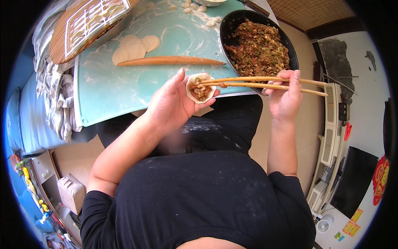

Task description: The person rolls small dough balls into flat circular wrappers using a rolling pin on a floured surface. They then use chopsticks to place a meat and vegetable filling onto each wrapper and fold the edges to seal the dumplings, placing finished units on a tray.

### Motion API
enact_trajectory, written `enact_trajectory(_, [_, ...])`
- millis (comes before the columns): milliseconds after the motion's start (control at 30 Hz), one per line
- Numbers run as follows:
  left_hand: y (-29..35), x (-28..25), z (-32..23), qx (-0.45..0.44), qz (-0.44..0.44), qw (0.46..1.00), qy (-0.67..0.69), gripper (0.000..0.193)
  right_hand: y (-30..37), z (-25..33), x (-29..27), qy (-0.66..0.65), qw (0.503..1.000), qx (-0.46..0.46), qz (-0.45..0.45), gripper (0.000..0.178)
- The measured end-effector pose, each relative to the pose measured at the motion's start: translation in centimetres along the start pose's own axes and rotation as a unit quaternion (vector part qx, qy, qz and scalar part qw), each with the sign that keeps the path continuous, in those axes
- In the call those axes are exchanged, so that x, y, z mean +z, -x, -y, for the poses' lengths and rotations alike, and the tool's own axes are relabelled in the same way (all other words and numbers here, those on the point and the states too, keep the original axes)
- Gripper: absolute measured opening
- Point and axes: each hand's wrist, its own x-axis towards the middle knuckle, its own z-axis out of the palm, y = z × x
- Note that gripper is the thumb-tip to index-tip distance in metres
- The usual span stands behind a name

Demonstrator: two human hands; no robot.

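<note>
My left hand (169, 103), palm up, cradles a round dumpling wrapper (189, 89) with its edges slightly raised. A mound of minced filling (200, 92) sits in the wrapper's middle. Pinched in my right hand (285, 101) is a pair of wooden chopsticks (244, 79), pointing left, with their tips at the filling. Just beyond my right hand stands a dark round pan (224, 35), heaped with the same brownish filling flecked with green. A long tapered rolling pin (170, 61) lies beyond my left hand, with several flat wrappers (132, 50) overlapping behind it.
A floury turquoise mat (99, 97) covers the worktop. Small dough pieces (188, 10) and part of a bowl (211, 2) are at its far edge. At far left, a white rack of pale pieces (97, 23) rests on a round woven tray (58, 50), beside crumpled cloth (60, 99).
</note>
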Motion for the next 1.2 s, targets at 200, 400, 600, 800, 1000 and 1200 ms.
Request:
enact_trajectory(200, [0.3,0.0,0.2,0.018,-0.024,0.998,-0.054,0.057,0.2,-0.6,2.1,0.030,0.999,0.016,0.021,0.034])
enact_trajectory(400, [0.4,-0.3,-0.1,0.023,-0.052,0.998,-0.030,0.057,-0.5,0.5,1.1,0.015,0.999,0.001,0.051,0.033])
enact_trajectory(600, [0.7,0.0,-0.2,-0.012,-0.004,1.000,-0.013,0.057,-1.2,-0.4,0.9,0.030,0.995,0.030,0.092,0.034])
enact_trajectory(800, [0.6,-0.4,-0.3,-0.008,-0.003,1.000,0.007,0.058,-1.5,0.0,0.7,-0.022,0.995,0.048,0.089,0.034])
enact_trajectory(1000, [0.7,-0.3,-0.2,-0.018,0.004,1.000,0.005,0.058,-1.9,-0.8,0.6,0.015,0.994,0.036,0.106,0.034])
enact_trajectory(1200, [0.8,-0.6,-0.3,-0.016,0.006,1.000,0.025,0.058,-1.9,-0.7,0.2,-0.043,0.993,0.053,0.092,0.033])
